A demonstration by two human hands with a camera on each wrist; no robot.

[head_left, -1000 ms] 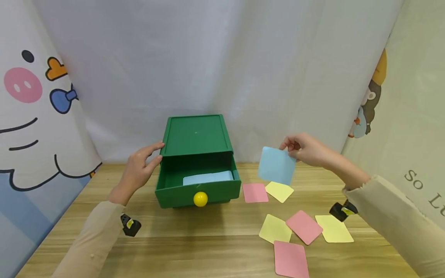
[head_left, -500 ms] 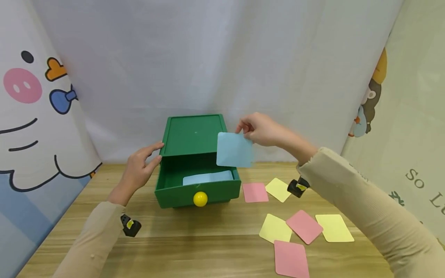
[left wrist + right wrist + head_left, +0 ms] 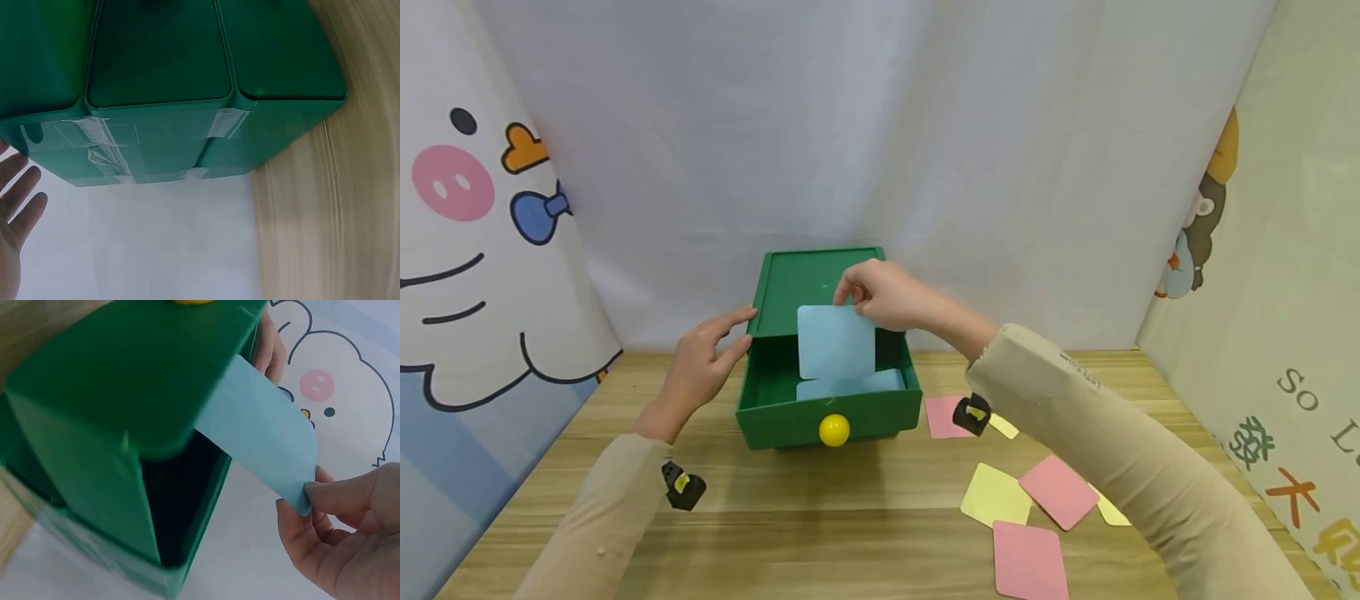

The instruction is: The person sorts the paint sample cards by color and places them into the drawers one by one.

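A green box [image 3: 786, 287] stands at the back of the table, its drawer [image 3: 775, 422] pulled out toward me by a yellow-knobbed front. Inside the drawer lies pale blue paper [image 3: 880, 382]. My right hand [image 3: 883, 293] pinches a square light blue card [image 3: 837, 343] by its upper edge, over the drawer opening. The right wrist view shows thumb and fingers on one corner of that card [image 3: 262, 431]. My left hand [image 3: 700, 362] touches the left side of the box with straight fingertips; the left wrist view has its fingers [image 3: 25, 187] beside the box's taped side.
To the right of the box, pink cards [image 3: 1032, 560] and yellow cards [image 3: 996, 494] lie scattered on the wooden table [image 3: 850, 533]. The right forearm covers some of them. A white curtain [image 3: 1000, 167] hangs close behind the box.
My right hand has carried the blue card leftward from above the scattered cards to over the drawer. The left hand stays at the box.
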